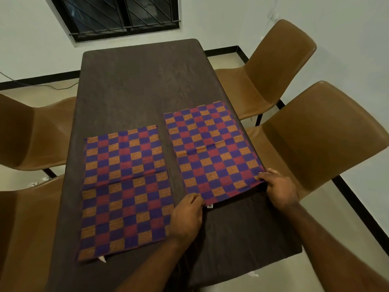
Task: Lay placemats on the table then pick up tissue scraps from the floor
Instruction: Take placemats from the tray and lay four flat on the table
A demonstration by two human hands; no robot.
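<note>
Left hand (pixel 185 218) pinches the near left corner of the right placemat (pixel 212 152), and the right hand (pixel 280 188) pinches its near right corner; this mat lies along the table's (pixel 136 81) right edge. A second placemat (pixel 124 190) lies flat on the table's left side. White tissue scraps (pixel 255 275) lie on the floor (pixel 284 279) just off the table's near end

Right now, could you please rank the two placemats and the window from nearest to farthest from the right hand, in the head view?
1. Right placemat, its near corner held by the right hand.
2. Left placemat, farther left.
3. Window, on the far wall.
</note>
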